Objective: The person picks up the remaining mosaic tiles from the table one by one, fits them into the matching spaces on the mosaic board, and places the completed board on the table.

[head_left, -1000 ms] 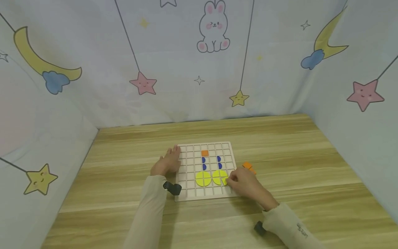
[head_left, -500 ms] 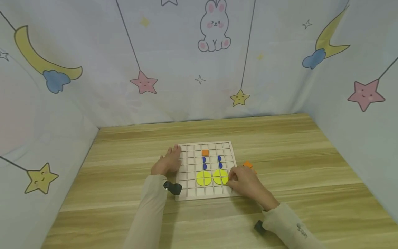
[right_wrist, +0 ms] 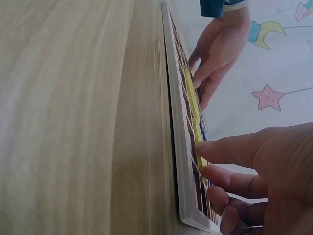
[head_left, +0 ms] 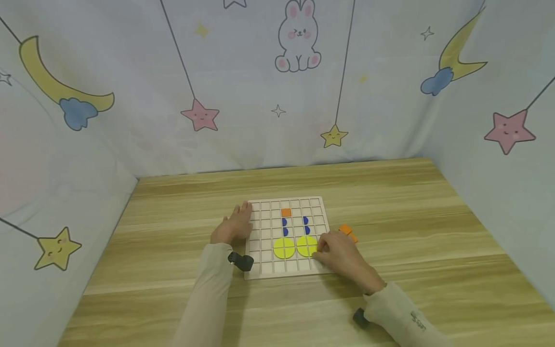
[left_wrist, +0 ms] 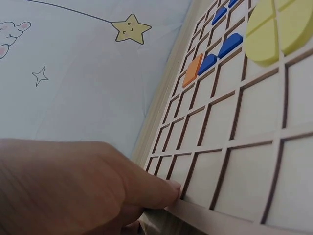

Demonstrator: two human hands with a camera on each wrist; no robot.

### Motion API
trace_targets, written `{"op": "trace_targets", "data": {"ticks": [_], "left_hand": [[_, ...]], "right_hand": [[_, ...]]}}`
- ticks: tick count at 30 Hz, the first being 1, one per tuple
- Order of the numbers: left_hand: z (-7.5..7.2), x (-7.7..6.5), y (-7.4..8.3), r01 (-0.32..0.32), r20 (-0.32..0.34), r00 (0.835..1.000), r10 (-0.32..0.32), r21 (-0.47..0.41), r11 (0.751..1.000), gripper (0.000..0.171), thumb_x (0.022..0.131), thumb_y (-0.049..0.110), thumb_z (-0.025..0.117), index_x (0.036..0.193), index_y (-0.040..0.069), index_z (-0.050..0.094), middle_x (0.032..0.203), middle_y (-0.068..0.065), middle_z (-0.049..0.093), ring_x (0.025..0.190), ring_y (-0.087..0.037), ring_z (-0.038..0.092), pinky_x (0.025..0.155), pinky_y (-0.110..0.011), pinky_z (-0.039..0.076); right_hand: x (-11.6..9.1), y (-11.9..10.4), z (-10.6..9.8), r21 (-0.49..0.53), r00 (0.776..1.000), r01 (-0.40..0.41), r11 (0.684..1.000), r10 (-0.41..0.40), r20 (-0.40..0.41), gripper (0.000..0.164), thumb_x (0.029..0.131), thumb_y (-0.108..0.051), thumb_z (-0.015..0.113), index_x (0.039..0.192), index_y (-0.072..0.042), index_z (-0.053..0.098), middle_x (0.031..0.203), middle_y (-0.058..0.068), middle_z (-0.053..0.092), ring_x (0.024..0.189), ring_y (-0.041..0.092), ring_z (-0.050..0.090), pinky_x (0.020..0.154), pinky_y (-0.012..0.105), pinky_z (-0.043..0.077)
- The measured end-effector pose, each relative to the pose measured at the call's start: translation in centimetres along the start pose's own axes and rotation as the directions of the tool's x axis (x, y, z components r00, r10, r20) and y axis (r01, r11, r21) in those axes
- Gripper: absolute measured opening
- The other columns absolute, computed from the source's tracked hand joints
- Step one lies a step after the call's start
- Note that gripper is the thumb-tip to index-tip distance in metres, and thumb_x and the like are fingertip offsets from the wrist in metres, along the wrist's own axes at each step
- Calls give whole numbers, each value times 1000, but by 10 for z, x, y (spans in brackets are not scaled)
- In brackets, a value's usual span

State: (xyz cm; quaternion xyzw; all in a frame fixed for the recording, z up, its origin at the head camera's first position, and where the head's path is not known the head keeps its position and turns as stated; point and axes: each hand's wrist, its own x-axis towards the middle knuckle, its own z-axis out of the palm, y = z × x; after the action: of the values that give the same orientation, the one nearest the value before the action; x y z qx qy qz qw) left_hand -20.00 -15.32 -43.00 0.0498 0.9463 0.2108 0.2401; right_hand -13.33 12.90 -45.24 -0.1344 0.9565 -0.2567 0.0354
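A pale wooden grid board lies on the table. Two yellow circles made of quarter-circle pieces sit in its cells, the left circle complete. At the lower right part of the other one, my right hand has thumb and finger at a yellow quarter-circle piece, partly covered by the fingertips. Above the circles are several blue half-circle pieces and an orange square. My left hand rests along the board's left edge, fingers fairly straight; in the left wrist view its thumb lies on the rim.
Loose orange pieces lie on the table just right of the board, beyond the right hand. A printed fabric backdrop rises behind the table and along both sides.
The tilted yellow quarter-circle piece has turned and settled into the right circle, whose gap is gone from view. The right hand has moved slightly left over it; the left hand stays put.
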Motion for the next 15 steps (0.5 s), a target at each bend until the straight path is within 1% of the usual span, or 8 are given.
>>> {"op": "trace_targets", "data": {"ticks": [4, 9, 12, 15], "left_hand": [[-1, -1, 0, 4, 3, 1000, -4, -4, 1000, 63, 102, 16, 34, 153, 2, -1, 161, -15, -7, 148, -35, -7, 116, -62, 1], [-1, 0, 0, 2, 7, 1000, -2, -13, 1000, 63, 102, 17, 34, 153, 4, -2, 161, -14, -8, 148, -34, -8, 116, -61, 0], [-1, 0, 0, -2, 5, 1000, 3, -10, 1000, 63, 102, 17, 34, 153, 3, -2, 161, -14, -7, 148, -34, -8, 116, -62, 0], [-1, 0, 0, -7, 2, 1000, 7, -8, 1000, 63, 102, 16, 34, 153, 2, -1, 161, -15, -7, 148, -35, -7, 116, -63, 1]], "right_hand": [[1, 0, -1, 7, 1000, -2, 1000, 2, 3, 19, 77, -27, 77, 71, -16, 63, 77, -5, 56, 74, 11, 47, 68, 27, 40], [3, 5, -10, 29, 1000, -13, 999, 13, 6, 11, 81, -21, 72, 75, -15, 65, 75, -4, 59, 68, 11, 50, 61, 26, 43], [6, 11, -21, 7, 1000, -22, 1000, 22, -22, 9, 84, -20, 70, 79, -13, 66, 77, -2, 62, 69, 13, 53, 60, 26, 45], [9, 20, -33, -41, 997, -18, 999, 15, -70, 9, 85, -20, 68, 83, -10, 67, 81, 2, 62, 74, 16, 55, 63, 29, 47]]}}
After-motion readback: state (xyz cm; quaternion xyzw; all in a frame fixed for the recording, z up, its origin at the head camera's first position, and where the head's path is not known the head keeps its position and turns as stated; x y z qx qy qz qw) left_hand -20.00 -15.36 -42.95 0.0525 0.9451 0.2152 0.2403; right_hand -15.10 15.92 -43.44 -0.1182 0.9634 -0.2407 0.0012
